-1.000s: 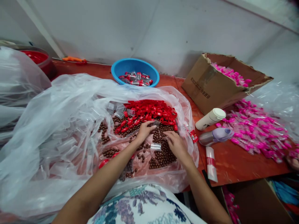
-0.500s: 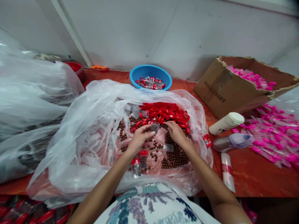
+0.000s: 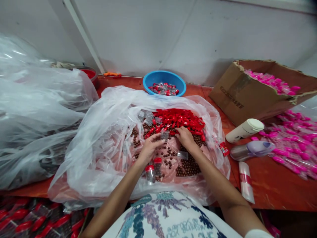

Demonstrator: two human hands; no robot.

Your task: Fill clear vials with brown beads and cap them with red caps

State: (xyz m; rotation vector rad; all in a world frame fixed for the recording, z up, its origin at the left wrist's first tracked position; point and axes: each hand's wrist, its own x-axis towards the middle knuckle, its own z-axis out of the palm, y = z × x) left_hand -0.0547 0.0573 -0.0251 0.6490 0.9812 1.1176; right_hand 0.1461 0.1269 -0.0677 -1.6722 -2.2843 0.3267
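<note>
My left hand (image 3: 150, 148) pinches a small clear plastic container (image 3: 164, 135) between thumb and fingers, above the middle of the spread plastic bag. Close on its right, my right hand (image 3: 186, 138) has its fingers drawn together at the near edge of a heap of red plastic pieces (image 3: 183, 119). Whatever those fingertips hold is too small to make out. Brown round beads (image 3: 189, 167) lie under and around both hands. Two clear jars with red lids, one a nearer jar (image 3: 150, 175), stand below my left hand. A loose clear container (image 3: 182, 155) lies below my right hand.
Behind the bag sits a blue basin (image 3: 164, 72) holding red-lidded containers. A cardboard box (image 3: 237, 96) with pink items, a white bottle (image 3: 244, 130), a purple-lidded bottle (image 3: 251, 149) and a plastic roll (image 3: 246, 181) are on the right. Large plastic bags (image 3: 37, 109) fill the left.
The view has shifted a little, so the table's things appear farther right. My right hand has come slightly closer to my left, which still holds the clear container.
</note>
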